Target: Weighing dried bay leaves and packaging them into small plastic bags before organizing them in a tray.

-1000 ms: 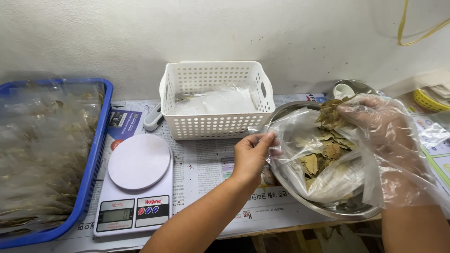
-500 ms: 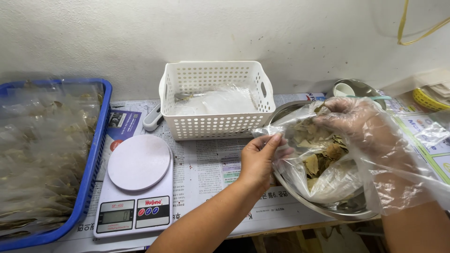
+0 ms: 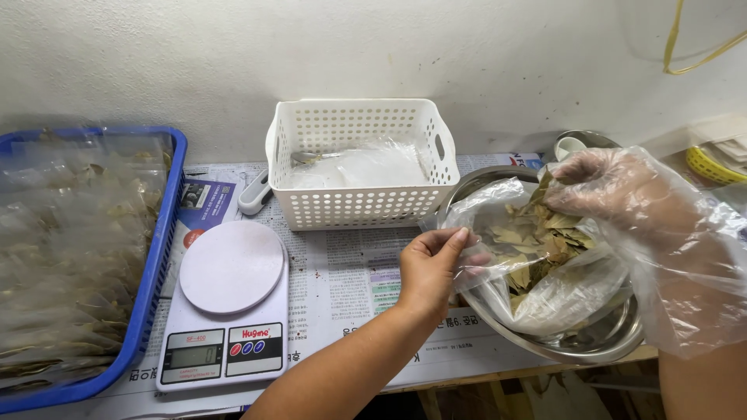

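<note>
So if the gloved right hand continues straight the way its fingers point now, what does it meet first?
Probably the dried leaves inside the clear bag over the metal bowl. The right hand points down-left into the bag's mouth, which the left hand holds open. Depth is hard to judge.

Blue crate (image 3: pixel 159 257) runs off frame at nine o'clock; yellow basket (image 3: pixel 712 165) is cut at three o'clock.

White scuffed wall (image 3: pixel 482 54) behind — newspaper-covered table (image 3: pixel 350 272), even light.
</note>
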